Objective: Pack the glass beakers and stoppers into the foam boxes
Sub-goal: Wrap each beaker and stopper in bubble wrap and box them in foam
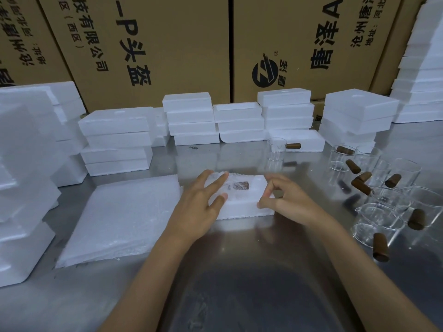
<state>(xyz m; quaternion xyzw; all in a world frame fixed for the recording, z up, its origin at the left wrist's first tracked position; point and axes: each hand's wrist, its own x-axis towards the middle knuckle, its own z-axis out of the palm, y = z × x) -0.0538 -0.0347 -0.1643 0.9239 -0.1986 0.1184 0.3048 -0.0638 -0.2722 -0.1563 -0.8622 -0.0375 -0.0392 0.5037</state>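
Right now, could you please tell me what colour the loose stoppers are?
Dark brown; the stoppers show best in the head view, right of the foam box.

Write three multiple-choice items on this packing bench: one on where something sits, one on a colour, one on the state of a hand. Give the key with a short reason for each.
1. Where do most of the loose glass beakers stand on the metal table?
A. At the person's right
B. At the person's left
C. On top of the cardboard cartons

2. What colour are the stoppers?
A. White
B. Brown
C. Green

3. How does the left hand lie on the open foam box?
A. Balled in a fist
B. Fingers straight, resting on the box
C. Curled round a beaker

Key: 1 A, the beakers cluster at the table's right side. 2 B, each stopper is dark brown against the clear glass. 3 B, the fingers are spread flat over the box's left part, while the right hand pinches its right edge.
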